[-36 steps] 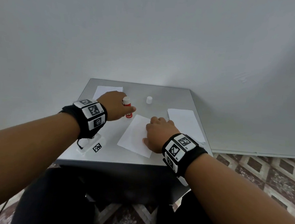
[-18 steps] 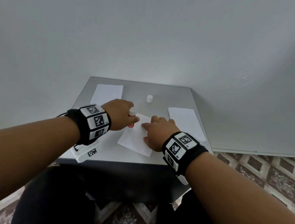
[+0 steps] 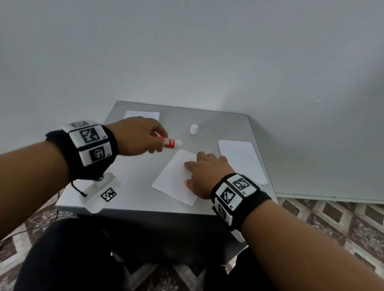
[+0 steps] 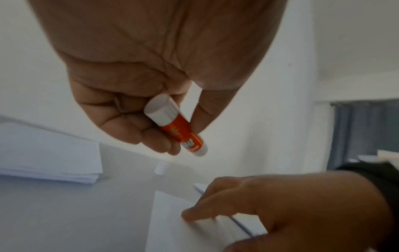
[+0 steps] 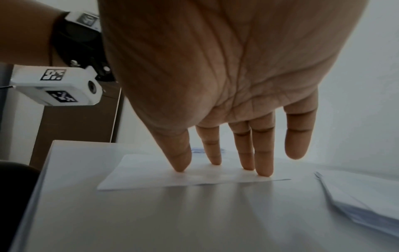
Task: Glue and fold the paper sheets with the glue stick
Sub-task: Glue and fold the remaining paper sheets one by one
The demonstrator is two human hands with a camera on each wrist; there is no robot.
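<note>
Head view shows the glue stick (image 3: 171, 143) lying sideways in the air, just past the far edge of the paper sheet (image 3: 174, 178). The left hand (image 3: 136, 138) pinches it with thumb and fingers curled round its middle, so it can rub glue on. Its cap (image 3: 194, 129) stands farther back from the sheet, out of the way. The right hand (image 3: 203, 172) lies flat on the sheet with straight fingertips (image 5: 262, 172) pressing down; I think this stops the sheet from sliding. One paper stack (image 3: 240, 159) sits right of the sheet, another stack (image 3: 143, 114) sits far left of it. All rest on the grey table (image 3: 132, 186).
</note>
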